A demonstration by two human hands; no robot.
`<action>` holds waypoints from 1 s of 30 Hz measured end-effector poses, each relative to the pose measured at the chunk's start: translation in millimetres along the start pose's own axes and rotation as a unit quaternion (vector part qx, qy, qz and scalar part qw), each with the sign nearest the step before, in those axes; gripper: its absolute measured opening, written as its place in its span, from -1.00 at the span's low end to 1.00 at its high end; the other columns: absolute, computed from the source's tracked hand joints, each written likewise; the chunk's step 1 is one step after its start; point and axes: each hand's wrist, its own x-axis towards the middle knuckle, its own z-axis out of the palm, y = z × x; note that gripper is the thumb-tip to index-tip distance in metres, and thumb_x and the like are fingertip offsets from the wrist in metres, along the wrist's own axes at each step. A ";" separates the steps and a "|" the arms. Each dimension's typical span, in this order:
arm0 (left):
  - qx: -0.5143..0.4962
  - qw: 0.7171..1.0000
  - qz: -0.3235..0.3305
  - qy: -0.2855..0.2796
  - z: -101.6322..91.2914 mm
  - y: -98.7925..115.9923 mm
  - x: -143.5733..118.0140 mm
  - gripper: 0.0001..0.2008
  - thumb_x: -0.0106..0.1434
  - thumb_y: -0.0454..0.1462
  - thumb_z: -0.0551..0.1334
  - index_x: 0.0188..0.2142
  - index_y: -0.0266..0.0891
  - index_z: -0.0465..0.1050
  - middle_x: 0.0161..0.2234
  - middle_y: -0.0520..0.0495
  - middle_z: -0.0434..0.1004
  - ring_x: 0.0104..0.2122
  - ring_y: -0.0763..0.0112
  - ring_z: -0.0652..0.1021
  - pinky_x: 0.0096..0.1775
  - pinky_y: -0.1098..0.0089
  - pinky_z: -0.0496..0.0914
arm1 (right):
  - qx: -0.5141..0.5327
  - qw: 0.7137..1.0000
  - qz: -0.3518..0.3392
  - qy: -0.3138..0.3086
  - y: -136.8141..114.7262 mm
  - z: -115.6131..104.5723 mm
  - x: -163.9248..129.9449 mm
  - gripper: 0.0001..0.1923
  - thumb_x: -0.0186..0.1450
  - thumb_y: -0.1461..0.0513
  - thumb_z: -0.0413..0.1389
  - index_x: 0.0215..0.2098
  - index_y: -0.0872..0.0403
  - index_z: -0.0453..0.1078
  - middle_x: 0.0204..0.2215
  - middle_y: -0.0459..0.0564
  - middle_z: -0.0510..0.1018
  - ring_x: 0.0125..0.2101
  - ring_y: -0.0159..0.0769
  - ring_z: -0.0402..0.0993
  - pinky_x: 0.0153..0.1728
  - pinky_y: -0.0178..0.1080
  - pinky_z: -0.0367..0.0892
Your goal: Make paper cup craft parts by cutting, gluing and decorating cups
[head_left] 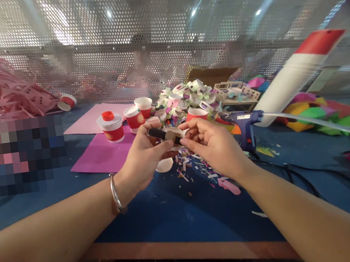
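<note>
In front of me, above the blue table, my left hand (pixel 144 154) and my right hand (pixel 212 145) are closed on one small object. It is a black strip with a tan flat piece (pixel 171 135) across its middle, and its exact kind I cannot make out. My left fingers pinch its left and middle part; the fingertips of my right hand hold the right end. A white paper disc (pixel 164 165) lies just below my left fingers. Beyond my right hand is a blue glue gun (pixel 246 128) with a long clear glue stick (pixel 315 122) sticking out of its back.
Red-and-white paper cups (pixel 135 120) stand beside purple paper (pixel 93 157) and pink paper (pixel 92 118). Behind my hands rises a heap of paper scraps (pixel 189 94). A white tube (pixel 290 77) leans at right. Black cable (pixel 283 166) crosses the right side. A person sits at left, blurred.
</note>
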 end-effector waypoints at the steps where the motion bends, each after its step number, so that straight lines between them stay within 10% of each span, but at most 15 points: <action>1: 0.004 1.000 0.001 -0.004 0.0 -0.2 -0.1 -0.51 0.18 -0.42 0.38 0.06 -0.23 0.26 -0.17 -0.10 0.58 -0.22 0.30 0.64 -0.11 0.19 0.55 | 0.000 1.000 0.000 0.000 0.6 0.0 0.3 -0.68 0.27 0.16 0.29 -0.04 0.09 0.43 -0.40 -0.09 0.46 -0.41 -0.33 0.43 -0.38 -0.22 0.43; 30: 0.020 0.996 0.025 -0.086 -10.1 5.4 9.4 -0.84 0.27 -0.33 0.34 -0.15 -0.31 0.51 -0.11 -0.17 0.62 -0.18 0.29 0.63 -0.13 0.30 0.53 | 0.032 0.999 -0.005 -0.018 -3.6 -0.9 -2.4 -0.85 0.31 0.18 0.23 -0.19 0.08 0.44 -0.36 -0.02 0.52 -0.38 -0.28 0.41 -0.35 -0.20 0.31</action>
